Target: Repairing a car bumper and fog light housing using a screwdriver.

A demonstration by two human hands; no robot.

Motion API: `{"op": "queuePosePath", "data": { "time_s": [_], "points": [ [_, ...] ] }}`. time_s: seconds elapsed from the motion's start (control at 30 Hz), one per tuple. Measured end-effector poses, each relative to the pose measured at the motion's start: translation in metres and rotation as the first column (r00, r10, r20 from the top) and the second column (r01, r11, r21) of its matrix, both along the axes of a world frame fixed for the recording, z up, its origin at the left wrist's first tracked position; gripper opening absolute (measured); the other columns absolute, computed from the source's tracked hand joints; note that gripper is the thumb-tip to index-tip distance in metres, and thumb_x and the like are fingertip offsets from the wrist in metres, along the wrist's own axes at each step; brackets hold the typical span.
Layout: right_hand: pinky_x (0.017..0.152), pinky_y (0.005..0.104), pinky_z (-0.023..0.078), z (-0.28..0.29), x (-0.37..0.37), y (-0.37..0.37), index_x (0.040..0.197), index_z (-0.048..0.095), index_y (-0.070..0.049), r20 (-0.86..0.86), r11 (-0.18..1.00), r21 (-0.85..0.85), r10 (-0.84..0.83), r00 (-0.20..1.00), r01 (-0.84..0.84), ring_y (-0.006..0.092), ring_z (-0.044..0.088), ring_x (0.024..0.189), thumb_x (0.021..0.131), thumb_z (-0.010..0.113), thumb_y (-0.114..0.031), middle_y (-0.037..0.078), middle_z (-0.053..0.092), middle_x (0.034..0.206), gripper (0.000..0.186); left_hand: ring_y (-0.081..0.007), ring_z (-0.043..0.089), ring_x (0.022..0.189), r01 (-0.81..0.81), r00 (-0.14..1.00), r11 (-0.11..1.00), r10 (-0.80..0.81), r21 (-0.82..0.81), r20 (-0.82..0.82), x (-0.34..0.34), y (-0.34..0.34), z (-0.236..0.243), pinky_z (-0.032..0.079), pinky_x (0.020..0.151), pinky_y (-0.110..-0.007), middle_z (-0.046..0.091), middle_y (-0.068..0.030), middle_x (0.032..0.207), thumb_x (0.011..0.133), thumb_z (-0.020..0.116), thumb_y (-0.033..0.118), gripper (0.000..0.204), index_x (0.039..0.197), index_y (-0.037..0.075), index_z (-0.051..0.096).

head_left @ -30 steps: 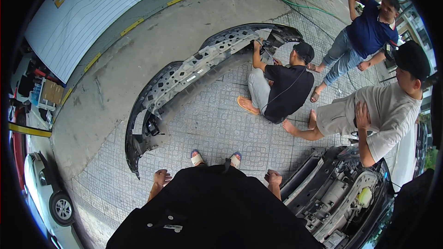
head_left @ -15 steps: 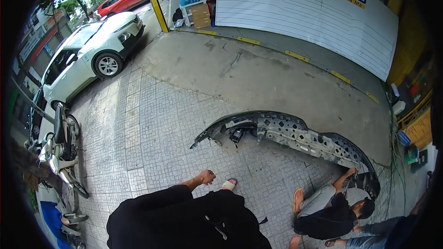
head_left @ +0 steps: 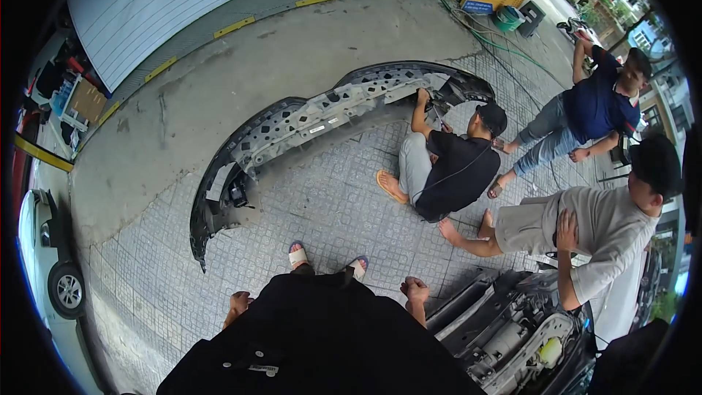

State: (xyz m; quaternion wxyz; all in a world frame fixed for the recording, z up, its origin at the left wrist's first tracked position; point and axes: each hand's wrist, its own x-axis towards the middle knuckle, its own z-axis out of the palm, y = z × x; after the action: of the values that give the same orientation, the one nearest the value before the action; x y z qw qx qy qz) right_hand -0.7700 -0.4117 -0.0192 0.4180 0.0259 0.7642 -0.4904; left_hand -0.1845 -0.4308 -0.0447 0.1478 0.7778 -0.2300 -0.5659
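Note:
My left hand [head_left: 239, 302] hangs beside my black shirt with its fingers curled, and nothing shows in it. At my other side, my right hand [head_left: 415, 290] is also loosely closed over the paving, with nothing visible in it. It is nearest the open engine bay [head_left: 504, 340] of a car at lower right. In front of my sandalled feet lies a detached black car bumper [head_left: 292, 132], its inner side facing me; neither hand touches it. A crouching person in a black shirt [head_left: 461, 175] has a hand at the bumper's right end.
A person in a beige shirt [head_left: 607, 227] stands by the engine bay; another in navy [head_left: 596, 106] is behind. A green hose [head_left: 504, 47] runs near a green bucket [head_left: 507, 18]. A white car [head_left: 51, 271] stands at left. Large white panel [head_left: 197, 0] at the back.
My view has turned to the right: the bumper now lies further left, and the engine bay and standing people have come into sight. Both my hands show now, where one showed before.

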Motion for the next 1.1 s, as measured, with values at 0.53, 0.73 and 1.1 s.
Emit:
{"op": "queuePosePath", "data": {
  "time_s": [0.53,0.73,1.1],
  "points": [
    [0.064,0.0423,0.052,-0.251,0.126,-0.067,0.096,0.067,0.005,0.03,0.764,0.196,0.622,0.782,-0.615,0.0232,0.067,0.07,0.084,0.062,-0.013,0.013,0.07,0.086,0.022,-0.0212,0.071,0.072,-0.039,0.999,0.995,0.037,-0.088,-0.025,-0.049,-0.077,0.036,0.058,0.059,-0.033,0.069,-0.012,0.088,0.088,0.057,0.028,0.035,0.108,0.0,0.066],
    [0.065,0.0416,0.054,-0.199,0.148,-0.251,0.094,0.065,0.003,0.018,0.621,0.031,0.783,0.622,-0.783,0.0231,0.066,0.071,0.083,0.06,-0.007,0.014,0.069,0.085,0.016,-0.0195,0.069,0.069,-0.255,0.966,0.965,0.257,-0.062,0.013,-0.046,-0.026,0.039,0.056,0.056,-0.032,0.069,-0.0108,0.085,0.088,0.057,0.03,0.038,0.109,-0.001,0.066],
    [0.066,0.0402,0.058,-0.042,0.006,-0.038,0.092,0.063,-0.001,-0.126,0.987,0.13,0.115,0.985,-0.099,0.023,0.066,0.072,0.082,0.058,0.004,0.014,0.065,0.084,0.012,-0.0284,0.069,0.069,-0.326,0.944,0.945,0.327,0.026,-0.049,-0.002,0.058,-0.008,0.057,0.056,-0.041,0.066,-0.0177,0.09,0.097,0.051,0.018,0.028,0.115,-0.002,0.056]
  ]
}}
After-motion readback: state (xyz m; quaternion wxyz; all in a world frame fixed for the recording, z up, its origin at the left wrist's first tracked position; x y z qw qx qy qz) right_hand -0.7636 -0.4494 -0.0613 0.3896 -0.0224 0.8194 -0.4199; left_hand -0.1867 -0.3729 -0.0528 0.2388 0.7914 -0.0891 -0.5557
